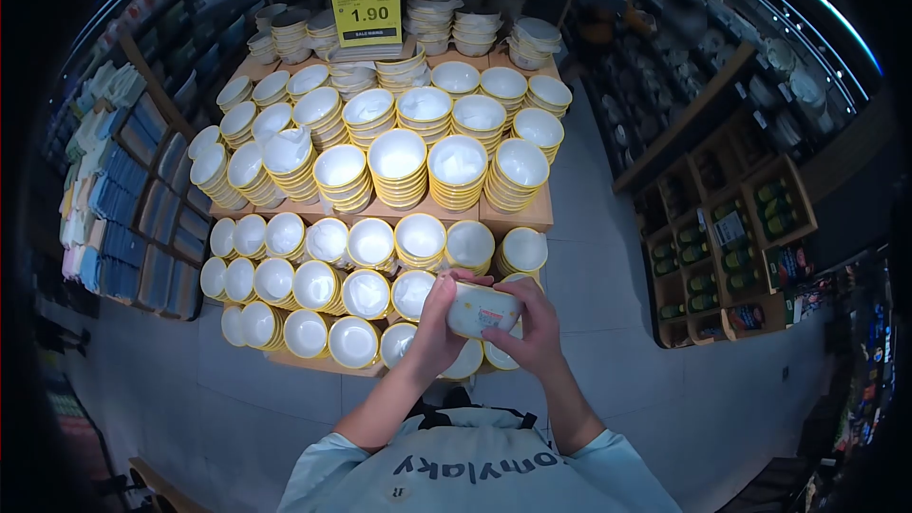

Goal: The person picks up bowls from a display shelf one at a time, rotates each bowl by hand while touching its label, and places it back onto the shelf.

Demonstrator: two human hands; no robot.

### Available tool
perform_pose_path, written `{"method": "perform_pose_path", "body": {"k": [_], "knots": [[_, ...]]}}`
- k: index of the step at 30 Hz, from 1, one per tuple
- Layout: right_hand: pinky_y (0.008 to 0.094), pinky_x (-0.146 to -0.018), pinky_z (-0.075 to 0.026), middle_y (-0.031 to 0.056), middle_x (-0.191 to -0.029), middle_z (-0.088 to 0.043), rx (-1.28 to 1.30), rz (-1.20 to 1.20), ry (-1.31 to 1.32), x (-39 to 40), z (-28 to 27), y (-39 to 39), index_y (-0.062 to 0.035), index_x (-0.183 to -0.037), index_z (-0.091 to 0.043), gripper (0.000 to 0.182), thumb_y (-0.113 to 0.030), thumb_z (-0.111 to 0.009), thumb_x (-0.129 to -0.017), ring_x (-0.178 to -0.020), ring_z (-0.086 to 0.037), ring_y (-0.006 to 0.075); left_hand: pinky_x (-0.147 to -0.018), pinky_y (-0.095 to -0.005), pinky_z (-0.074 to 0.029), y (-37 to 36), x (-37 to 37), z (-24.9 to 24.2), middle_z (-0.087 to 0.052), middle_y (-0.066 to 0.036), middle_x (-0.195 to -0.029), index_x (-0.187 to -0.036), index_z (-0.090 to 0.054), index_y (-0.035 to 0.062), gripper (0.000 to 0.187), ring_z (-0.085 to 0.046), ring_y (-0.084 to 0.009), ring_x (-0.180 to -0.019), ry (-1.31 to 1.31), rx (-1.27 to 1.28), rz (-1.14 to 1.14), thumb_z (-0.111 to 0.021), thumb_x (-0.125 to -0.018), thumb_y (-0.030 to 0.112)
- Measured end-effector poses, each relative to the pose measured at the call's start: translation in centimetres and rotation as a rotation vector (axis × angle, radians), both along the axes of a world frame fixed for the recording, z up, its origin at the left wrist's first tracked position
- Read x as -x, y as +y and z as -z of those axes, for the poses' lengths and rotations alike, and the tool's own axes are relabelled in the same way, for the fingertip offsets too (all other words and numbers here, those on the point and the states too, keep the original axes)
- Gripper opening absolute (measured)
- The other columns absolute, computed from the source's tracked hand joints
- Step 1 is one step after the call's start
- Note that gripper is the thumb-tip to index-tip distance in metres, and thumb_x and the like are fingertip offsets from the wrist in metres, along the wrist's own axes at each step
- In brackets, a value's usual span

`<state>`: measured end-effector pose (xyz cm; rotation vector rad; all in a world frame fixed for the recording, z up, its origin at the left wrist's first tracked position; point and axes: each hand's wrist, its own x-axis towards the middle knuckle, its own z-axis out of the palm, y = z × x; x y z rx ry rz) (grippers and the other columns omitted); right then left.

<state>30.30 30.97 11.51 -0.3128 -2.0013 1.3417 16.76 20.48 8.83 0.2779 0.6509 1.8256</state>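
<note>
A white bowl (467, 310) with a yellow rim and a red-and-white sticker is tipped on its side in front of my chest. My left hand (439, 325) grips it from the left, fingers curled behind the rim. On the other side my right hand (534, 328) holds it too, with the thumb pressed near the sticker. Just beyond both hands, rows of stacked white bowls (369, 242) with yellow rims cover the lower display step. More bowl stacks (399, 154) fill the upper step behind them.
A yellow price sign (366, 5) reading 1.90 stands at the back of the display. Folded towels (119, 190) fill a shelf on the left. Across the grey floor (608, 275) on the right, a wooden rack (788, 195) holds green-topped items.
</note>
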Motion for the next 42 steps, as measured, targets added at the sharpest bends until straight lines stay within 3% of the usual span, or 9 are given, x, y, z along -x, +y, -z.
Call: {"method": "perform_pose_path", "body": {"k": [3, 10, 12, 15, 24, 28, 33, 40, 42], "knots": [[0.0341, -0.076, -0.05, 0.0095, -0.102, -0.065, 0.026, 0.017, -0.005, -0.2, 0.5, 0.2, -0.0032, -0.12, -0.063, 0.047, -0.017, -0.085, -0.08, -0.092, -0.063, 0.0221, -0.101, -0.0456, -0.052, -0.4, 0.1, -0.5, -0.054, -0.014, -0.137, -0.13, -0.046, 0.0131, 0.044, -0.056, -0.0257, -0.125, 0.024, 0.01, 0.004, -0.05, -0.105, 0.049], [0.033, -0.076, -0.05, 0.0094, -0.099, -0.064, 0.028, -0.093, -0.101, -1.3, 0.0, 1.6, -0.0027, -0.105, -0.061, 0.036, -0.018, -0.084, -0.081, -0.088, -0.062, 0.0191, -0.102, -0.046, -0.05, -0.5, -0.1, -2.3, -0.051, -0.014, -0.14, -0.133, -0.044, 0.0131, 0.05, -0.054, -0.0258, -0.127, 0.062, -0.004, 0.04, -0.056, -0.102, 0.05], [0.0324, -0.078, -0.05, 0.0084, -0.096, -0.064, 0.125, -0.014, 0.071, -0.4, -0.4, 0.9, -0.0031, -0.102, -0.06, 0.034, -0.018, -0.084, -0.081, -0.087, -0.062, 0.0183, -0.102, -0.0452, -0.051, -0.1, -0.3, -2.5, -0.052, -0.014, -0.139, -0.133, -0.044, 0.0125, 0.051, -0.055, -0.026, -0.127, 0.103, -0.039, 0.004, -0.057, -0.102, 0.05], [0.0322, -0.081, -0.05, 0.008, -0.095, -0.064, 0.066, 0.101, 0.015, 0.3, -1.0, 0.1, -0.0027, -0.098, -0.06, 0.032, -0.018, -0.084, -0.082, -0.088, -0.062, 0.018, -0.102, -0.0446, -0.051, 0.1, -0.3, -2.4, -0.052, -0.014, -0.138, -0.133, -0.044, 0.0116, 0.051, -0.056, -0.0265, -0.126, 0.14, -0.043, -0.041, -0.056, -0.102, 0.05], [0.0304, -0.078, -0.047, 0.0056, -0.091, -0.059, 0.2, -0.074, -0.062, 0.3, -1.6, 1.7, -0.0008, -0.095, -0.058, 0.023, -0.017, -0.073, -0.092, -0.086, -0.058, 0.0158, -0.1, -0.0464, -0.052, 0.3, 0.5, -2.8, -0.053, -0.015, -0.136, -0.136, -0.043, 0.0101, 0.053, -0.058, -0.0282, -0.124, 0.034, -0.004, -0.006, -0.052, -0.104, 0.052], [0.0297, -0.077, -0.046, 0.0049, -0.089, -0.057, 0.307, -0.06, -0.029, 0.6, -2.3, 1.2, -0.002, -0.096, -0.058, 0.025, -0.016, -0.077, -0.088, -0.084, -0.057, 0.0144, -0.1, -0.0474, -0.052, 0.3, 0.7, -3.2, -0.053, -0.015, -0.136, -0.136, -0.044, 0.01, 0.054, -0.058, -0.0286, -0.124, 0.022, 0.003, -0.01, -0.051, -0.104, 0.053], [0.0298, -0.075, -0.046, 0.0033, -0.09, -0.058, 0.196, -0.071, -0.059, 0.6, -1.8, 1.1, -0.0042, -0.096, -0.058, 0.035, -0.016, -0.087, -0.079, -0.083, -0.057, 0.0137, -0.102, -0.0482, -0.051, 0.1, 0.7, -2.8, -0.053, -0.014, -0.137, -0.137, -0.044, 0.0124, 0.053, -0.057, -0.0287, -0.125, 0.035, 0.034, 0.001, -0.048, -0.105, 0.055], [0.0317, -0.075, -0.047, 0.006, -0.091, -0.059, 0.07, -0.13, -0.242, -1.3, -0.5, 1.0, -0.0037, -0.097, -0.057, 0.036, -0.018, -0.086, -0.081, -0.083, -0.058, 0.0165, -0.104, -0.0468, -0.05, -0.2, -0.6, 0.5, -0.051, -0.011, -0.138, -0.142, -0.039, 0.0148, 0.053, -0.054, -0.0272, -0.128, -0.163, 0.042, 0.07, -0.052, -0.105, 0.05], [0.0329, -0.075, -0.047, 0.0075, -0.092, -0.058, -0.024, 0.062, -0.25, -1.4, 0.9, 0.1, -0.0029, -0.099, -0.056, 0.032, -0.018, -0.081, -0.086, -0.083, -0.057, 0.0186, -0.105, -0.0437, -0.05, 0.2, -3.0, 1.6, -0.048, -0.01, -0.141, -0.149, -0.033, 0.0156, 0.058, -0.052, -0.0252, -0.13, -0.064, -0.018, -0.174, -0.061, -0.103, 0.039]]}}
